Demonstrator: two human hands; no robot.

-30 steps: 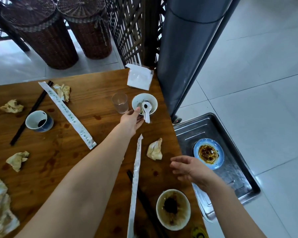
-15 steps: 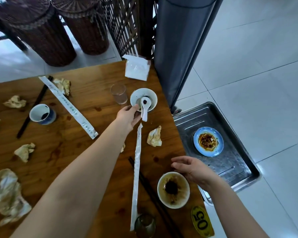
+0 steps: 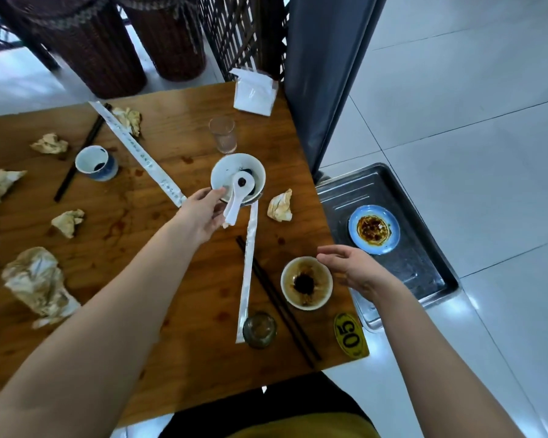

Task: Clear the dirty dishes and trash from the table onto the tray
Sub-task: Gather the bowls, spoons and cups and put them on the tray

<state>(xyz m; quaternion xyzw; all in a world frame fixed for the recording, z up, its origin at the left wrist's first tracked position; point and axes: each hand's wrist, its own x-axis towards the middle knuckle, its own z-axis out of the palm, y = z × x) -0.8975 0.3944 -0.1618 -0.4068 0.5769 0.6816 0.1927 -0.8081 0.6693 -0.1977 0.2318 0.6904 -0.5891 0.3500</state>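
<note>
The brown wooden table [image 3: 171,279] is strewn with crumpled napkins. At its three o'clock sits the grey metal tray [image 3: 424,273], carrying a blue sauce-stained saucer [image 3: 374,229]. The left hand [image 3: 200,213] grips the white ceramic bowl [image 3: 234,172] by its seven o'clock rim, a white spoon [image 3: 238,197] resting in it. The right hand [image 3: 355,268] hovers slack and empty at three o'clock of a brown-stained small bowl [image 3: 306,282].

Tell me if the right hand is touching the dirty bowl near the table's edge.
Cannot tell. In the head view the open right hand hovers at the dirty bowl's right rim, overlapping it; no plain contact or gap shows.
</note>
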